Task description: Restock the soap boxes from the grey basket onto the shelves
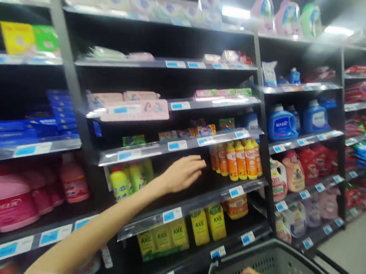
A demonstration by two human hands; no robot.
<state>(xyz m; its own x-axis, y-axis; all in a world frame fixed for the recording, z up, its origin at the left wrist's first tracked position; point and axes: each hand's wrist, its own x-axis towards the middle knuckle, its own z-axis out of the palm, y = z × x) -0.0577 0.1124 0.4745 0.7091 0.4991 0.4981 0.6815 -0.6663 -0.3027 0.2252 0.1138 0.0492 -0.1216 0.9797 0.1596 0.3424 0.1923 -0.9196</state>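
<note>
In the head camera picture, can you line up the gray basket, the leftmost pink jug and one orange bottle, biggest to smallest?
1. Gray basket, partly cut off
2. Leftmost pink jug
3. Orange bottle
Nearness may exaggerate the basket.

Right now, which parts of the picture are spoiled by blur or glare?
Head view: the right-hand ceiling light makes hazy glare; head view: blue boxes at left look smeared, while AXE bottles stay readable.
</note>
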